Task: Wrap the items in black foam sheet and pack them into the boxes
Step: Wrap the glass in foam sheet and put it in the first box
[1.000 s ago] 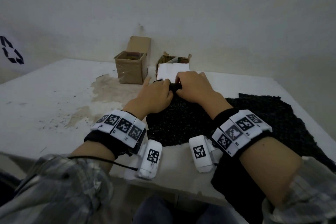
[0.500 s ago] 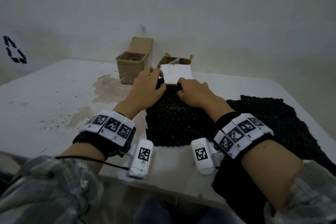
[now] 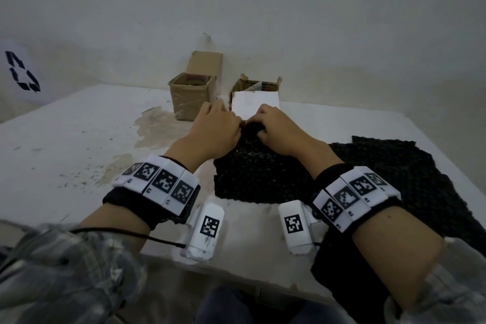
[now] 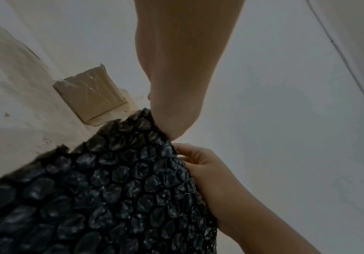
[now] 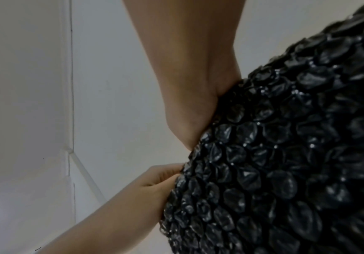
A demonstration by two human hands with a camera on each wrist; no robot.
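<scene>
A black bubbled foam sheet (image 3: 259,173) lies on the white table (image 3: 65,139) in front of me. My left hand (image 3: 218,126) and right hand (image 3: 276,129) both grip its far edge, fingers curled into the bunched fold (image 3: 249,130). What lies inside the fold is hidden. The left wrist view has the sheet (image 4: 103,189) running up to the left palm (image 4: 176,111), with the right hand (image 4: 200,165) pinching its edge. In the right wrist view the sheet (image 5: 285,154) presses against the right palm (image 5: 189,120), and the left hand (image 5: 159,182) holds its edge.
An open brown cardboard box (image 3: 190,96) stands at the back of the table. Beside it sits a second open box (image 3: 257,84) with a white flap (image 3: 255,105) just beyond my hands. More black foam sheet (image 3: 394,179) lies at the right, hanging over the front edge.
Both hands slid away from me along the sheet to its far edge, came together and bunched it up. The left hand shifted to the left corner, then back to the middle.
</scene>
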